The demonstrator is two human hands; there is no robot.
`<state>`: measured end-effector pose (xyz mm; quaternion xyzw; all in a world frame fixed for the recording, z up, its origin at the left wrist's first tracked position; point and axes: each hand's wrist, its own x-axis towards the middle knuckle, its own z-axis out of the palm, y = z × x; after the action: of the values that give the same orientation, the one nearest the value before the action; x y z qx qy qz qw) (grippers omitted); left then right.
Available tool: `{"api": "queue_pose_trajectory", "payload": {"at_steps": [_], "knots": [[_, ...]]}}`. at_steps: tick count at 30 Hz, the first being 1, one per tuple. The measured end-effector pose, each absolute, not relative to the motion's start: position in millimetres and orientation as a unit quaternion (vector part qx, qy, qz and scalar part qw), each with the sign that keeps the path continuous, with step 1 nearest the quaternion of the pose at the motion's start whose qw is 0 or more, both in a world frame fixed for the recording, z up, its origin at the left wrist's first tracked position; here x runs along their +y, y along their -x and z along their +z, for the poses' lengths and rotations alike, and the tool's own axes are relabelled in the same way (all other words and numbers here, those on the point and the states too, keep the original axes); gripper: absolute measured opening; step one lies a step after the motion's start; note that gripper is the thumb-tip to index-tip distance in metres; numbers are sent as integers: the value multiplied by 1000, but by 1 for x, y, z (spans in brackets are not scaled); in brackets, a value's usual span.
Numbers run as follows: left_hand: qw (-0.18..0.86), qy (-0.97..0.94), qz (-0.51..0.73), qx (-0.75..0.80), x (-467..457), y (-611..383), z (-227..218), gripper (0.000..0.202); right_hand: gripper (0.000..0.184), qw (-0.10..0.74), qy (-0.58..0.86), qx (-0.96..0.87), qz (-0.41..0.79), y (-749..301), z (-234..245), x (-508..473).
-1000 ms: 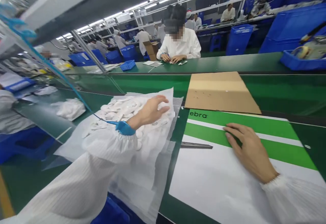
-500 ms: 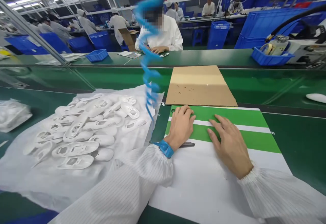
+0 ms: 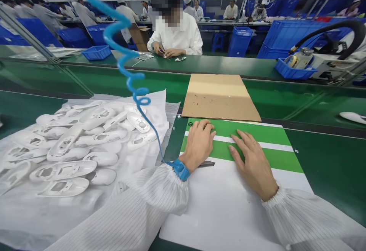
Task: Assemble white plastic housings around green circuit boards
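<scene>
My left hand (image 3: pixel 199 143) lies on the green-and-white printed sheet (image 3: pixel 228 201), fingers curled at its top edge, a blue wrist strap (image 3: pixel 179 169) with a coiled blue cord (image 3: pixel 126 56) on the wrist. My right hand (image 3: pixel 253 163) rests flat beside it on the green stripes, fingers stretched out. A thin dark strip (image 3: pixel 207 164) peeks out by my left wrist. To the left, several white plastic shell parts (image 3: pixel 82 140) lie heaped on a white plastic bag (image 3: pixel 71 205).
A flat brown cardboard piece (image 3: pixel 219 96) lies beyond the sheet on the green belt (image 3: pixel 314 98). A person in white works across the belt (image 3: pixel 174 34). Blue bins (image 3: pixel 296 72) and a machine (image 3: pixel 328 62) stand at the right. One white part (image 3: pixel 353 117) lies far right.
My left hand left the heap of white parts and came to rest on the printed sheet beside my right hand. The view swung left to centre, and the coiled cord shifted left.
</scene>
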<state>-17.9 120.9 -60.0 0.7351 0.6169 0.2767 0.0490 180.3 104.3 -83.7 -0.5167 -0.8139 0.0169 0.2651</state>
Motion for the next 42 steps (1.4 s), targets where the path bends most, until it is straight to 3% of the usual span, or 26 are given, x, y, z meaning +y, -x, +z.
{"api": "queue_pose_trajectory", "payload": {"at_steps": [42], "knots": [[46,-738,276,614,123,19,-61,16,45,254,523,-814,8,-178,-81,104]]}}
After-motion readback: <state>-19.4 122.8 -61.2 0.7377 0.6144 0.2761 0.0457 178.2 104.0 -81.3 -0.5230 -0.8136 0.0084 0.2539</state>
